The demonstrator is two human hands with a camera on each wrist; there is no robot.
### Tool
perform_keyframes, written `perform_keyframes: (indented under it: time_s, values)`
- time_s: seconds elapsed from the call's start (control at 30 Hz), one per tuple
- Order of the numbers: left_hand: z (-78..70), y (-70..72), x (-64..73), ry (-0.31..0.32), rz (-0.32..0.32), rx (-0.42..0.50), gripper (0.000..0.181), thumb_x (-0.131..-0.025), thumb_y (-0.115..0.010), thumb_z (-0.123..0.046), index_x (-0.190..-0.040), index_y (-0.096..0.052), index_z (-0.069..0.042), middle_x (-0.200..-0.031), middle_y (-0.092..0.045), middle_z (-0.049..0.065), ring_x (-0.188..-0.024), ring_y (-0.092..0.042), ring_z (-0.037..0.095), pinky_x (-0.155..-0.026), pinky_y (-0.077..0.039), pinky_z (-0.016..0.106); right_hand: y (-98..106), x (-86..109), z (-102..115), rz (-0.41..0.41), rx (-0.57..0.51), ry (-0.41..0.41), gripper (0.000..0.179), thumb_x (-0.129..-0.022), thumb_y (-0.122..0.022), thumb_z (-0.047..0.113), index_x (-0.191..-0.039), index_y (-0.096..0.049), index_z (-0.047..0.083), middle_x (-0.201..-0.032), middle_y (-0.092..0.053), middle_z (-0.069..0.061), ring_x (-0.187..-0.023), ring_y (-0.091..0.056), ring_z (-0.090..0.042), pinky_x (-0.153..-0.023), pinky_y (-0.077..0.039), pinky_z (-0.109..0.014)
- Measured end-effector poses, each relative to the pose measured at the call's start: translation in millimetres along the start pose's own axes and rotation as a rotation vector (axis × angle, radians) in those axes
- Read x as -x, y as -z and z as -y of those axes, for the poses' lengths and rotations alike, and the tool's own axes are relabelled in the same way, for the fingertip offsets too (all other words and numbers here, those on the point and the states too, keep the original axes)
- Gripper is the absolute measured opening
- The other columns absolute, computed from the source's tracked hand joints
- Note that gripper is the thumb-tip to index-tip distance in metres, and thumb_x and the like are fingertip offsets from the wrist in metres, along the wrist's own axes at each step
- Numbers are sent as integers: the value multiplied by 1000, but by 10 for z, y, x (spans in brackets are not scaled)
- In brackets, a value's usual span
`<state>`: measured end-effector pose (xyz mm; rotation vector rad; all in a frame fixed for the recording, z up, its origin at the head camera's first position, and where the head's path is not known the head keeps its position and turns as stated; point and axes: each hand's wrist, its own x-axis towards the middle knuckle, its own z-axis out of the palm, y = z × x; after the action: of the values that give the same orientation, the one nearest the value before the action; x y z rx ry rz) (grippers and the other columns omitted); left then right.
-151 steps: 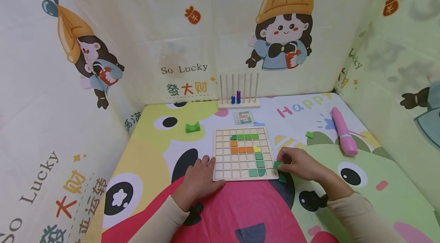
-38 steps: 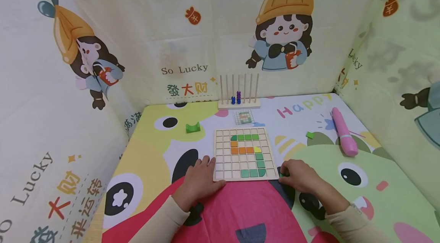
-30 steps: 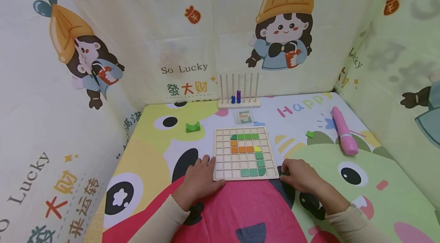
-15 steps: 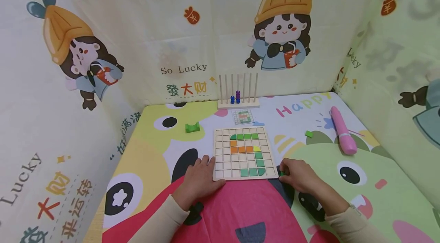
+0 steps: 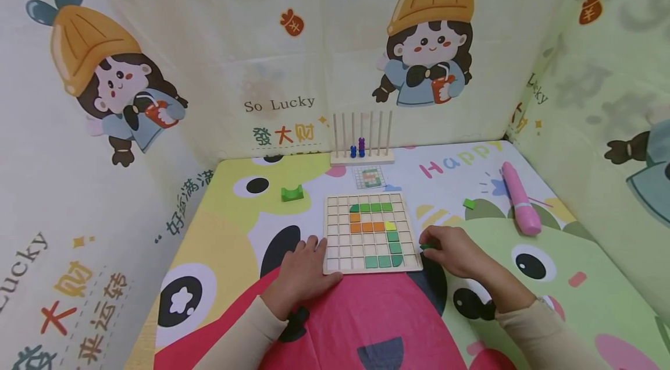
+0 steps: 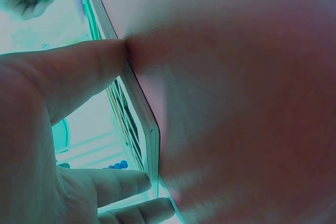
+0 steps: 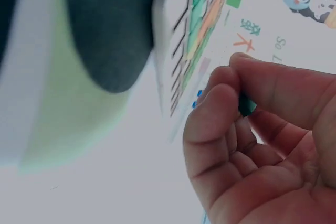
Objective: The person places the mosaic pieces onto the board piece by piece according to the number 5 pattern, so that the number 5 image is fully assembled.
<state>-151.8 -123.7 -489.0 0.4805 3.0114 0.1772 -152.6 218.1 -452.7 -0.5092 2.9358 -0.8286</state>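
A square wooden grid board (image 5: 340, 251) lies on the table, with orange, yellow and green tiles set in its cells in an S-like shape. My left hand (image 5: 303, 274) rests at its near left corner, fingers along the left side and thumb (image 6: 100, 64) against the front edge. Just off the board's right edge, my right hand (image 5: 454, 251) pinches a green tile (image 5: 426, 246) between thumb and fingers. The right wrist view shows only part of that tile (image 7: 246, 105); the fingers cover the rest.
Behind the board lie a pattern card (image 5: 369, 177) and a wooden peg rack (image 5: 361, 159) with several beads. A green curved block (image 5: 292, 193) sits at the back left. A loose green tile (image 5: 469, 203) and a pink cylindrical object (image 5: 520, 198) are to the right.
Compared with five seconds ago, the bottom row holds one more green tile. In the last half second my right hand has risen slightly toward the board with a green tile. The left hand stays put.
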Motion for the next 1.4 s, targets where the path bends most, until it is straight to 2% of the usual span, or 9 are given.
perform_keyframes:
  time_s: [0.1, 0.33, 0.7, 0.93, 1.13, 1.4]
  values:
    - [1, 3, -3, -2, 2, -2, 95, -79, -78, -63, -152, -49, -9, -142, -54, 13, -120, -55, 29, -85, -57, 49, 3, -56, 47, 16, -47, 20, 14, -89, -77, 4, -97, -69, 11, -89, -69, 4, -79, -58, -13, -73, -52, -32]
    - [-2, 8, -2, -3, 3, -9, 95, -79, -77, -63, -152, -49, -8, -141, -54, 13, -119, -55, 29, -84, -57, 48, -80, -197, 189, 76, -132, 4, 12, -89, -76, 4, -95, -69, 13, -86, -68, 6, -80, -58, -12, -73, -51, -29]
    - [-10, 9, -1, 1, 7, 6, 95, -79, -78, -63, -152, -50, -8, -142, -54, 14, -121, -55, 29, -85, -57, 49, -206, -411, 413, 111, -98, 88, 9, -91, -74, 5, -97, -72, 12, -88, -68, 7, -82, -58, -10, -78, -51, -32]
    - [-4, 11, -9, 3, 11, -1, 96, -79, -78, -64, -152, -50, -8, -141, -54, 13, -120, -55, 29, -85, -57, 49, -321, -575, 534, 164, -79, 216, 14, -90, -75, 5, -103, -72, 8, -90, -69, 7, -81, -58, -7, -76, -51, -28]
    - [-6, 6, -2, -6, 9, 1, 94, -81, -76, -64, -151, -50, -8, -140, -54, 14, -119, -55, 30, -84, -56, 49, -496, -701, 641, 217, -106, 221, 15, -86, -77, 5, -99, -69, 9, -79, -59, 8, -75, -54, -7, -72, -48, -26]
    - [2, 20, -4, -11, -1, -13, 92, -83, -74, -64, -151, -50, -7, -139, -54, 13, -118, -55, 29, -84, -56, 49, -593, -800, 706, 258, -102, 237, 12, -87, -77, 4, -93, -74, 14, -81, -66, 10, -77, -58, -5, -73, -51, -25]
